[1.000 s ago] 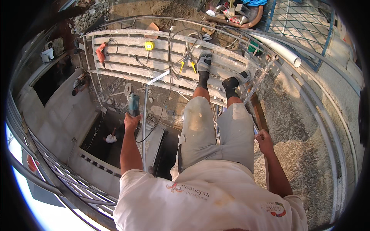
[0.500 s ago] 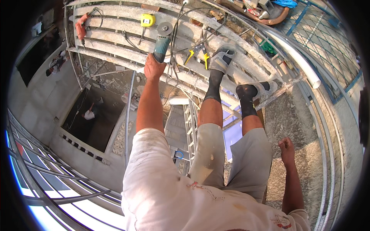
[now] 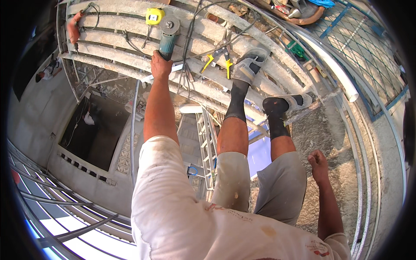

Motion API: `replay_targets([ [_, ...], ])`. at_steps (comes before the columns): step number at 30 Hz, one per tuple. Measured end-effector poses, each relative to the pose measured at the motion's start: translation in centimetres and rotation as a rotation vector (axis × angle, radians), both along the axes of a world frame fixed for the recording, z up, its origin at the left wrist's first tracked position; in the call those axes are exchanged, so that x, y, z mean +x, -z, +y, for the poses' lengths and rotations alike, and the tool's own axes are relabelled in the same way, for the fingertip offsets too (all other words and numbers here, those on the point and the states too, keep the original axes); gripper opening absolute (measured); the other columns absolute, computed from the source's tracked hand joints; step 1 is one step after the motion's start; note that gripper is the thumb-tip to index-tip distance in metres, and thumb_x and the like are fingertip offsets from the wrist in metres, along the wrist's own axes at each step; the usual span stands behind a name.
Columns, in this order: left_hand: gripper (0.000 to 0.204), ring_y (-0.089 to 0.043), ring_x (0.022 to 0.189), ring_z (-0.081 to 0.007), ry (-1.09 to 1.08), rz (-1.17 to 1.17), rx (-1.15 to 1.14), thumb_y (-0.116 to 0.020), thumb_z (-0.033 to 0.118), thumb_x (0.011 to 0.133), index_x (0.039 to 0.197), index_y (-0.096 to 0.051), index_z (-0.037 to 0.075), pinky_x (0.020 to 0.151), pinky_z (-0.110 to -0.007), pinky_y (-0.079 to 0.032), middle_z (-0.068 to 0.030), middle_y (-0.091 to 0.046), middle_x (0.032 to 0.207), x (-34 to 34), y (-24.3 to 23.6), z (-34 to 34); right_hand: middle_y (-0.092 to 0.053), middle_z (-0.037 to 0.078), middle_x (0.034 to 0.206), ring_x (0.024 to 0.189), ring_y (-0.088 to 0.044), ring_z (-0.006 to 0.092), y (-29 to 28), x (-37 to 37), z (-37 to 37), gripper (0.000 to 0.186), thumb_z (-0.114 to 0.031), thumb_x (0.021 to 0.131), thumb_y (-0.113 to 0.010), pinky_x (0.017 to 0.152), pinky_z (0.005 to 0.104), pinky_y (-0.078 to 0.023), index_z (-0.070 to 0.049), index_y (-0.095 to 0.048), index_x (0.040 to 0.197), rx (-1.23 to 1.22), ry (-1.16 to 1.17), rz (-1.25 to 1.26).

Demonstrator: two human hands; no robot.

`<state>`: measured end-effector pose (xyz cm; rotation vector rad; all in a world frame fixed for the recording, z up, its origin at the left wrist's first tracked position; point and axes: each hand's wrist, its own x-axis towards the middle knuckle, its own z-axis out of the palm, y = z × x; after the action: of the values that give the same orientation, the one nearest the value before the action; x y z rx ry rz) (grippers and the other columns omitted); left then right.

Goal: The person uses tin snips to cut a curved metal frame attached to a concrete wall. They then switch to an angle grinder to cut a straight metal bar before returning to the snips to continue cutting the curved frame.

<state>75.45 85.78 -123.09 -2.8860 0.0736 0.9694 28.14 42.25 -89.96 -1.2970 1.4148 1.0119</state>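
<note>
My left hand is wrapped round the rear of a teal angle grinder, whose grey disc points away from me. The grinder is over the slatted platform, beside a yellow tape measure. To its right lie yellow-handled cutters with spread handles, close to my left sandal. An orange-red drill rests at the platform's far left. My right hand hangs low at my right side, fingers curled in, with nothing visible in it.
Dark cables trail over the slats by the grinder. Gaps between the slats open onto a drop, with a ladder below. A person is far down at the left. A white pipe and metal rails run along the right.
The whole view has shifted, so the scene sits further left and up. The grinder in my left hand appears slightly nearer the tape measure. My right hand stays low and curled.
</note>
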Motion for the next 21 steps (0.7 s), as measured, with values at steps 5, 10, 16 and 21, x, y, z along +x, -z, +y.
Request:
replay_targets([
  [5,0.073,-0.053,0.122,-0.0421,-0.107,0.055,0.065,-0.079,0.021,0.074,0.135,-0.041,0.006,0.103,-0.048,-0.046,-0.0211,-0.054,0.131,-0.5,0.6,-0.4,-0.050,-0.003,0.075,0.072,-0.046,0.0068,0.5,-0.1,-0.1,0.013,-0.014,0.093,-0.064,0.068,0.0267,-0.041,-0.006,-0.055,0.087,-0.035,0.021,-0.063],
  [10,0.068,-0.048,0.122,-0.0388,-0.118,-0.418,0.066,-0.077,0.020,0.074,0.130,-0.044,0.002,0.096,-0.050,-0.046,-0.0209,-0.050,0.127,-4.0,-1.2,-3.8,-0.048,-0.004,0.074,0.071,-0.045,0.0062,0.3,-0.5,-0.4,0.013,-0.014,0.093,-0.064,0.067,0.0262,-0.040,-0.006,-0.055,0.086,-0.055,-0.033,-0.044],
  [16,0.093,-0.048,0.117,-0.0418,0.057,-0.088,-0.234,-0.085,0.053,0.069,0.129,-0.045,-0.007,0.099,-0.049,-0.043,-0.0246,-0.051,0.121,-15.9,-0.7,-9.4,-0.047,-0.004,0.073,0.068,-0.043,0.0059,0.2,-0.4,1.1,0.012,-0.012,0.094,-0.062,0.065,0.0254,-0.039,-0.007,-0.055,0.086,-0.017,0.061,-0.057],
  [21,0.110,-0.045,0.128,-0.0350,-0.196,0.161,0.064,-0.086,0.066,0.059,0.137,-0.041,0.003,0.100,-0.053,-0.044,-0.0171,-0.049,0.134,-16.1,0.6,-13.9,-0.048,-0.004,0.073,0.069,-0.044,0.0057,0.6,-1.4,0.9,0.012,-0.011,0.094,-0.062,0.066,0.0257,-0.040,-0.007,-0.055,0.086,0.028,0.040,-0.060],
])
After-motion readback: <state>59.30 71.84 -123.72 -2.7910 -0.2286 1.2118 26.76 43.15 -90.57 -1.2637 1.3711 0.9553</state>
